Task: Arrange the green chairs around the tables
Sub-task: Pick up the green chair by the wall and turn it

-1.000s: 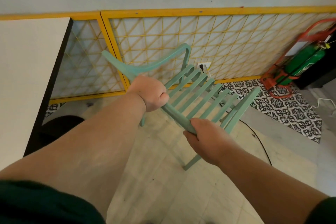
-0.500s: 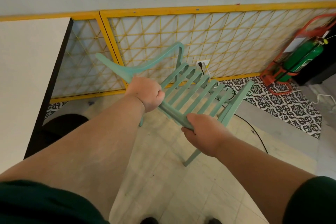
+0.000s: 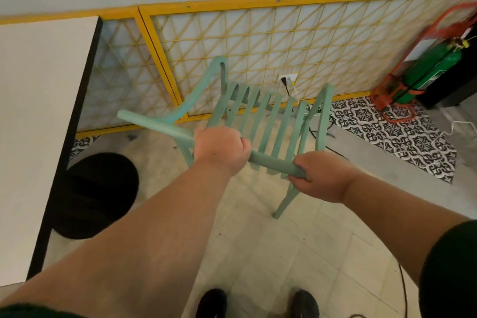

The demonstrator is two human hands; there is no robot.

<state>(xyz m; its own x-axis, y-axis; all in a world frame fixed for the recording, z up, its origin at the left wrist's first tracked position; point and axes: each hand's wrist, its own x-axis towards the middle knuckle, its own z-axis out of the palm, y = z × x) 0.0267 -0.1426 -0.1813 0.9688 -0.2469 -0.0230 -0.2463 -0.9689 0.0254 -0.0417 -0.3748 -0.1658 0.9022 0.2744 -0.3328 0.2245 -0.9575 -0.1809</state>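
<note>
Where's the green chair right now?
In the head view the chair is in the middle, gripped by the left hand and right hand, right of the white table and in front of the yellow lattice.

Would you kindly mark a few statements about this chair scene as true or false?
1. The left hand and the right hand both grip the green chair by its top rail. True.
2. The white table is right of the chair. False: it is on the left.
3. A green cylinder sits in a red trolley by the wall. True.
4. The wall lattice is blue. False: it is yellow.
</note>
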